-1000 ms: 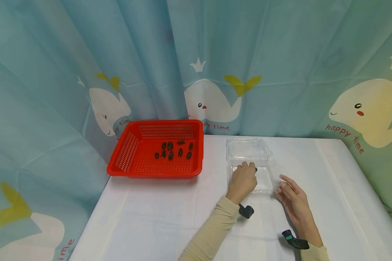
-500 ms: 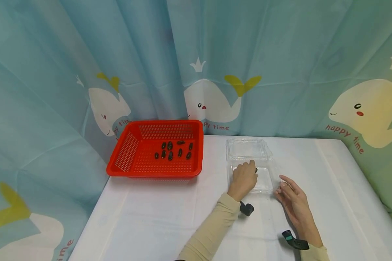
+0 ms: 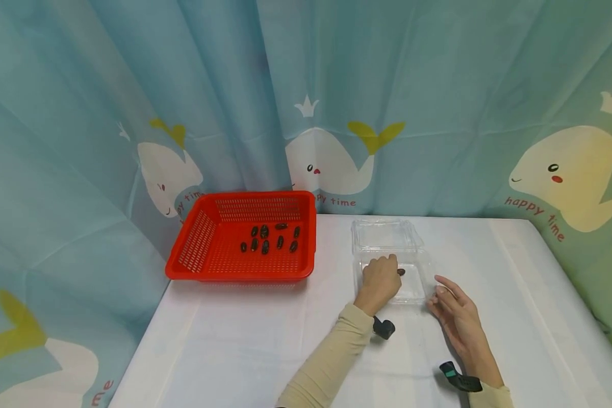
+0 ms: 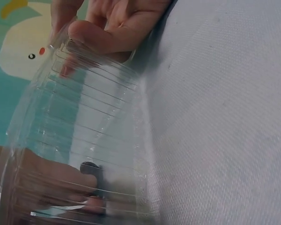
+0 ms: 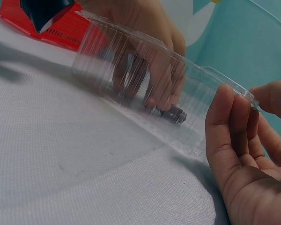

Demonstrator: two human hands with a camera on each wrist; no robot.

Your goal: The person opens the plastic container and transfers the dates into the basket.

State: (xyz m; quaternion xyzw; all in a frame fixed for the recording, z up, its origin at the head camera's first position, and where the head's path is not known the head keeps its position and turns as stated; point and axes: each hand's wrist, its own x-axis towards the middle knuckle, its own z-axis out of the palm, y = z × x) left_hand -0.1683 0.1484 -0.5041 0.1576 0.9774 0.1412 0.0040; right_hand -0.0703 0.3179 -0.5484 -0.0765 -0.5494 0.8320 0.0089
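My left hand (image 3: pixel 379 283) reaches down into the open clear plastic box (image 3: pixel 412 283), its fingers pinching a dark brown date (image 3: pixel 401 272). In the right wrist view this date (image 5: pixel 174 114) lies low by the box floor, right at the fingertips. The left wrist view shows it through the ribbed wall (image 4: pixel 107 136), against the left hand (image 4: pixel 51 173). My right hand (image 3: pixel 459 317) pinches the box's near right corner between thumb and fingers, as the right wrist view shows at the rim (image 5: pixel 215 77). The lid (image 3: pixel 382 234) is folded back behind the box.
Left of the box stands a red plastic basket (image 3: pixel 211 263) with several dates (image 3: pixel 264 231) spread on its floor. A white cloth (image 3: pixel 234 340) covers the table. Behind it hangs a blue curtain (image 3: pixel 428 85) printed with whales.
My left hand stays inside the box with small finger shifts, and a bit more of the date shows beside it. The right hand keeps its hold on the corner.
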